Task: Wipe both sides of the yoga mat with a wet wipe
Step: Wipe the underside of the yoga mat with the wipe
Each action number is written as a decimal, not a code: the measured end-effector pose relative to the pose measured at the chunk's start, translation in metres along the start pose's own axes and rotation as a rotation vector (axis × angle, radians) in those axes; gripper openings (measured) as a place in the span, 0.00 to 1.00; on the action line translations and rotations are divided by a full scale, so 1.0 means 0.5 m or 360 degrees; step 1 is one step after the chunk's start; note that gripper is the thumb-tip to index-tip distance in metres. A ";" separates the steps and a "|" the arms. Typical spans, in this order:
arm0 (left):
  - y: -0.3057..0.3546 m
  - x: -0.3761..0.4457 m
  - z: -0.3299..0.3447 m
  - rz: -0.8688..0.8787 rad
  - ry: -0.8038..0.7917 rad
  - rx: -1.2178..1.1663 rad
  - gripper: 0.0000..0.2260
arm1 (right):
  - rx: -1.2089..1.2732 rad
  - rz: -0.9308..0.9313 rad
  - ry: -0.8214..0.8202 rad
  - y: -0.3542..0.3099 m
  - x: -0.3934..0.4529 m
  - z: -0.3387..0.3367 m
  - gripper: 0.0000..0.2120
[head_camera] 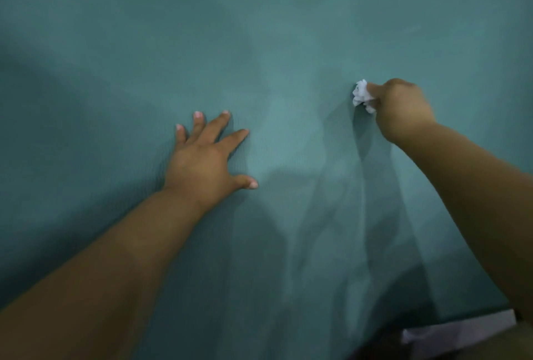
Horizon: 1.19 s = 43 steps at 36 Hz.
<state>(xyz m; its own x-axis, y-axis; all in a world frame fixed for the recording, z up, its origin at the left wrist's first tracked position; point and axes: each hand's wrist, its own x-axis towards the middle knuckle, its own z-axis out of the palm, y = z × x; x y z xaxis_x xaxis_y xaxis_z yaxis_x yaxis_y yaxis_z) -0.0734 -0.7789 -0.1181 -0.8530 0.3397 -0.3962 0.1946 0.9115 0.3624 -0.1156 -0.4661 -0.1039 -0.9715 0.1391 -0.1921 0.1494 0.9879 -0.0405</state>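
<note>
A teal yoga mat (259, 28) lies flat and fills nearly the whole view. My left hand (206, 158) rests palm down on the mat left of centre, fingers spread and straight. To the right, my right hand (403, 111) grips a crumpled white wet wipe (362, 96) and holds it against the mat. Part of the wipe sticks out past the fingers on the left side. Shadows of both arms fall across the lower middle of the mat.
At the bottom right the mat's edge ends, and a strip of pale floor (461, 331) shows beyond it, with a dark area beside it. Everything else in view is mat surface.
</note>
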 end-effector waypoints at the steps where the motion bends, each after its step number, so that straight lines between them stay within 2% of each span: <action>1: 0.000 0.000 0.000 -0.0002 -0.0007 -0.0006 0.41 | 0.0048 0.0082 0.0051 -0.002 0.008 0.002 0.14; 5: -0.003 -0.001 -0.001 -0.0010 -0.0017 -0.0023 0.42 | 0.0517 0.0434 0.0256 -0.053 0.025 0.026 0.16; 7: -0.004 -0.001 0.000 -0.0013 -0.0006 -0.0033 0.42 | 0.0582 0.0437 0.0292 -0.106 0.020 0.048 0.14; 9: -0.004 -0.001 0.001 -0.0020 0.0013 -0.0032 0.43 | 0.0594 0.0205 0.0333 -0.166 -0.002 0.067 0.11; 12: -0.005 -0.002 0.003 -0.0021 0.0031 -0.0030 0.44 | 0.0541 -0.0384 0.0318 -0.225 -0.053 0.087 0.09; 15: -0.007 -0.002 0.003 -0.0022 0.0034 -0.0036 0.45 | 0.0431 -0.0986 0.0177 -0.215 -0.083 0.086 0.16; 16: -0.007 -0.002 0.004 -0.0024 0.0031 -0.0038 0.45 | 0.0350 -0.1069 0.0174 -0.195 -0.072 0.084 0.17; 17: -0.007 -0.002 0.004 -0.0023 0.0035 -0.0044 0.45 | 0.0251 -0.1038 0.0205 -0.169 -0.052 0.083 0.18; 18: -0.007 -0.001 0.005 -0.0022 0.0045 -0.0058 0.45 | 0.0166 -0.0860 0.0286 -0.143 -0.027 0.075 0.18; 21: -0.007 0.000 0.005 -0.0026 0.0078 -0.0117 0.45 | -0.0006 0.0026 0.0260 -0.075 0.039 0.043 0.14; 23: -0.008 0.000 0.005 -0.0027 0.0093 -0.0139 0.45 | 0.0139 0.0317 0.0278 -0.079 0.046 0.043 0.13; 25: -0.009 0.000 0.004 -0.0034 0.0095 -0.0149 0.45 | 0.0305 0.0357 0.0359 -0.118 0.034 0.060 0.15; 27: -0.008 0.001 0.003 -0.0041 0.0092 -0.0154 0.45 | 0.0405 0.0181 0.0371 -0.171 0.011 0.080 0.16; 29: -0.007 0.001 0.002 -0.0042 0.0090 -0.0159 0.45 | 0.0395 -0.0157 0.0351 -0.231 -0.025 0.092 0.16; 32: -0.008 0.001 0.001 -0.0039 0.0054 -0.0140 0.45 | 0.0335 -0.0815 0.0266 -0.272 -0.073 0.098 0.17; 34: -0.011 0.001 -0.001 -0.0033 0.0028 -0.0127 0.45 | 0.0220 -0.0975 0.0194 -0.243 -0.066 0.097 0.16; 36: -0.014 0.001 -0.001 -0.0024 0.0021 -0.0134 0.45 | 0.0121 -0.0784 0.0224 -0.188 -0.025 0.081 0.16; 40: -0.014 0.001 0.002 -0.0028 0.0058 -0.0182 0.44 | 0.0009 0.0101 0.0202 -0.092 0.033 0.032 0.15; 43: -0.014 0.004 -0.001 -0.0036 0.0044 -0.0202 0.43 | 0.0092 0.0250 0.0212 -0.135 0.020 0.046 0.15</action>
<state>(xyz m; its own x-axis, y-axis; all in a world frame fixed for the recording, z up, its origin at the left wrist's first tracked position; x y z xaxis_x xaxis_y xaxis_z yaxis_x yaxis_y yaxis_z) -0.0765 -0.7846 -0.1209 -0.8698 0.3110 -0.3829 0.1136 0.8817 0.4579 -0.1311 -0.5330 -0.1256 -0.9505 0.3028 -0.0694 0.3077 0.9483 -0.0774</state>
